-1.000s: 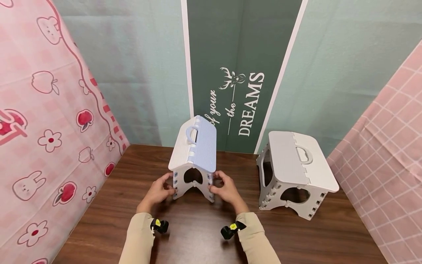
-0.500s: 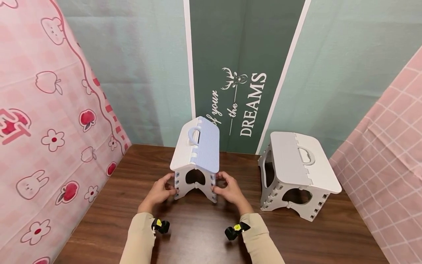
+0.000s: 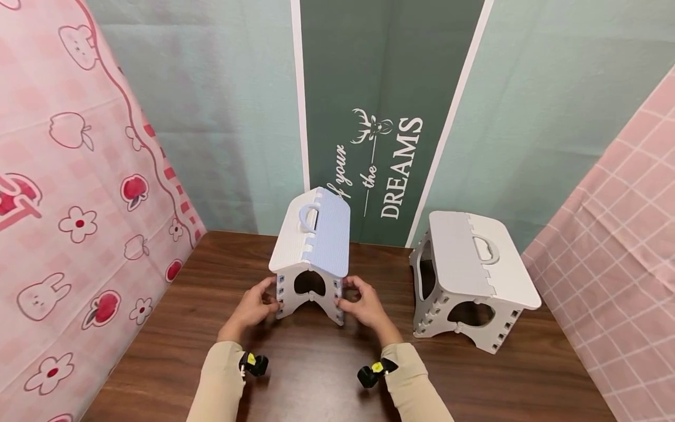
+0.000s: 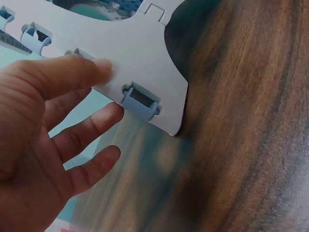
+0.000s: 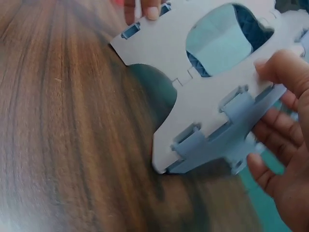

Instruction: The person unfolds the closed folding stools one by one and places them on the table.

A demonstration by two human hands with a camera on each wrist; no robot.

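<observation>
A small white and blue folding step stool (image 3: 329, 234) stands partly folded on the wooden table, its two top halves sloping like a roof. A light blue carrying handle (image 3: 308, 218) stands up near its ridge. On the stool's left side, my left hand (image 3: 255, 305) pinches the leg's edge. In the left wrist view the thumb presses the white end panel (image 4: 135, 53) while other fingers lie behind the side. My right hand (image 3: 365, 305) holds the right leg edge likewise, thumb in front; some of its fingers are hidden behind the stool in the head view.
To the right, a larger grey and white folding stool (image 3: 480, 258) stands unfolded, its top flat. Dark wooden table (image 3: 211, 281) lies under everything. Green cloth (image 3: 237, 117) hangs behind; pink cloths (image 3: 105, 234) close off both sides.
The small stool's blue top half and my right hand have shifted very slightly to the right. Both hands keep their hold, and the larger stool stays put.
</observation>
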